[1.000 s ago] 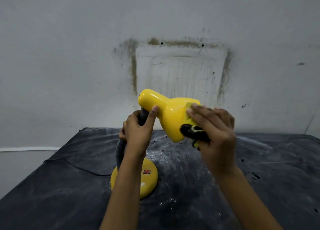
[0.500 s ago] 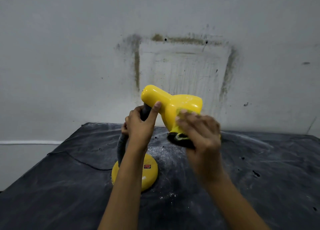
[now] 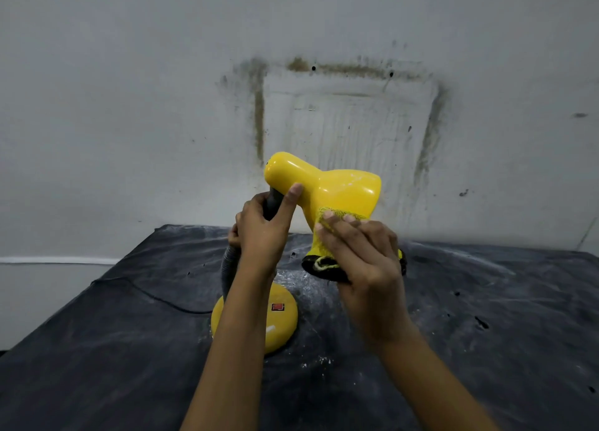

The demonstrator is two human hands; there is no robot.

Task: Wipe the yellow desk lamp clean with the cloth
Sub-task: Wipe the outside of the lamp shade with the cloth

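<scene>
The yellow desk lamp has a glossy shade [image 3: 327,184] tilted to the right, a grey flexible neck [image 3: 228,268] and a round yellow base [image 3: 285,317] with a red switch. My left hand [image 3: 262,233] grips the top of the neck just under the shade, thumb resting on the shade's narrow end. My right hand [image 3: 359,255] presses a yellow and black cloth [image 3: 324,262] against the shade's lower near side. The cloth hangs down past the shade's rim, which it hides.
The lamp stands on a table covered with a dusty black sheet [image 3: 486,317]. A black power cord [image 3: 152,296] runs left from the base. A stained grey wall [image 3: 162,90] rises right behind the table.
My right hand with the cloth slid down the shade's near side, then back right and a little up. The left hand kept its grip on the neck.
</scene>
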